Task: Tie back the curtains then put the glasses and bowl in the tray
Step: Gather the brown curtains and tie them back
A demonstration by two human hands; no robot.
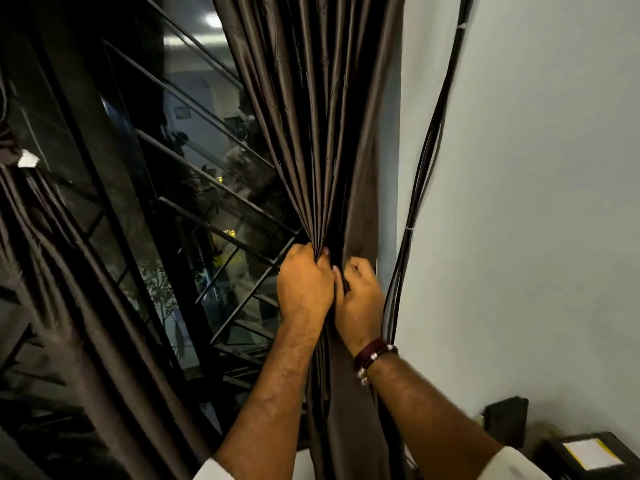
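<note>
A dark brown curtain [311,116] hangs at the right side of the window, its folds gathered into a tight bunch at mid-height. My left hand [303,285] grips the gathered folds from the left. My right hand [358,299], with a bracelet on its wrist, has its fingers curled into the fabric right beside the left hand. A second brown curtain [52,271] hangs at the left edge, tied near a white tag [27,159]. No glasses, bowl or tray are in view.
A dark window with a metal grille [194,188] lies between the two curtains. Black cables [420,174] run down the pale wall [536,202] just right of my hands. A black box [588,455] and a small black device [505,424] sit at the lower right.
</note>
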